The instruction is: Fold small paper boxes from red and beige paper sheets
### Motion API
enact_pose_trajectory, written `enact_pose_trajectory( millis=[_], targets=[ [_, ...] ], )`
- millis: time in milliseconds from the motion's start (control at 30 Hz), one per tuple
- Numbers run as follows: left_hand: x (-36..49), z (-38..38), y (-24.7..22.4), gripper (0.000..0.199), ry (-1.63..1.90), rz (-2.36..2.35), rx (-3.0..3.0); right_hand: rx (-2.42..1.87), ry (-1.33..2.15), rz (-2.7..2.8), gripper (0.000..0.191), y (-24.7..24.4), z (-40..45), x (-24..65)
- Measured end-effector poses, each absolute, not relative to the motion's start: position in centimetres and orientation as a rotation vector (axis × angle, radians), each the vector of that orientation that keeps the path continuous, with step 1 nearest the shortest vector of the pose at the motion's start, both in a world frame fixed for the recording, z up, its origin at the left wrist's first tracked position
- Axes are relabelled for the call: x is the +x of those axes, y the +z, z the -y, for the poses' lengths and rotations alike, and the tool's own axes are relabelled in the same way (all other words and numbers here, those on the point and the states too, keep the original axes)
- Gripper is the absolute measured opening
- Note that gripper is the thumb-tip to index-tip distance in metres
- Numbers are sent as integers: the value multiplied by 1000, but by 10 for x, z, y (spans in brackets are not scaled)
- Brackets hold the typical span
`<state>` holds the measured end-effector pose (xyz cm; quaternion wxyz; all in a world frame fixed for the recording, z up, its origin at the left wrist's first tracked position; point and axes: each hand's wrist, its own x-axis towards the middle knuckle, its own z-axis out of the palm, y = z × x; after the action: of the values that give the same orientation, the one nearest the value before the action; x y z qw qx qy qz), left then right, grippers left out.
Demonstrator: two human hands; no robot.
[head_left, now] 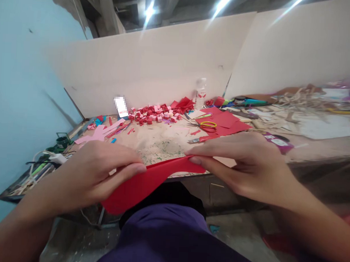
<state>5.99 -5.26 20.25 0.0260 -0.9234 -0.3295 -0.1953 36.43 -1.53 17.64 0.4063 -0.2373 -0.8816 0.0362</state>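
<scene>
A piece of red paper [138, 185] is stretched between my two hands, above the near edge of the workbench. My left hand [94, 174] pinches its upper edge between thumb and fingers, and the sheet hangs below. At the right end, my right hand [246, 165] grips the same edge, which looks folded along the top. Just beyond the right hand lie a utility knife [202, 139] with a red handle and yellow-handled scissors [207, 126]. Flat red sheets [222, 119] are spread behind them.
Small red and pink cubes [155, 114] are heaped by the back board, near a phone [121, 106] and a clear bottle [201, 94]. Pink paper strips [102, 132] lie left; green crumbs [162, 149] dot the bench. Scraps [295, 101] cover the right side.
</scene>
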Motion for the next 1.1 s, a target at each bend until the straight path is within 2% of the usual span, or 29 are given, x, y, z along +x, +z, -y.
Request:
enact_pose_trajectory(
  millis=[367, 667, 933, 1100],
  targets=[
    [51, 75, 198, 26, -597, 952, -2928, -637, 281, 2235, 15, 178, 42, 363],
    [51, 49, 156, 32, -483, 894, -2759, -741, 616, 2446, 16, 157, 28, 363],
    [74, 44, 134, 23, -312, 665, -2660, -706, 707, 2651, 20, 140, 13, 320],
    [73, 39, 130, 30, -321, 655, -2567, -729, 686, 2655, 28, 129, 4, 309]
  ],
)
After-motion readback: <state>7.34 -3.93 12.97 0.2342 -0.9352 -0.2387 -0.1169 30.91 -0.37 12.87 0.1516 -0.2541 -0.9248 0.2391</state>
